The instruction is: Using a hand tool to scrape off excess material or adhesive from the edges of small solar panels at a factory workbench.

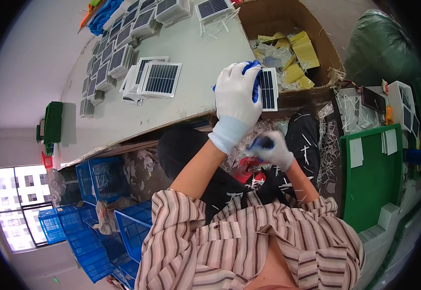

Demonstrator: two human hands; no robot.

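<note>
My left hand (238,89), in a white glove with blue palm coating, is closed on a small solar panel (268,90). The panel has dark cells and a white border, and sticks out to the right of the fingers at the table's edge. Lower down, over my lap, my right hand (274,149) is gloved alike and smeared by motion. Its fingers are curled round something dark that I cannot make out. Left of my left hand, a loose stack of like panels (161,79) lies on the pale table (198,63).
Many stacked panels (120,59) fill the table's far left. A cardboard box (323,41) holds white strips and yellow paper. At right stand a green tray (369,179) and a large green bag (380,46). Blue crates (106,179) sit lower left. White strips litter my trousers.
</note>
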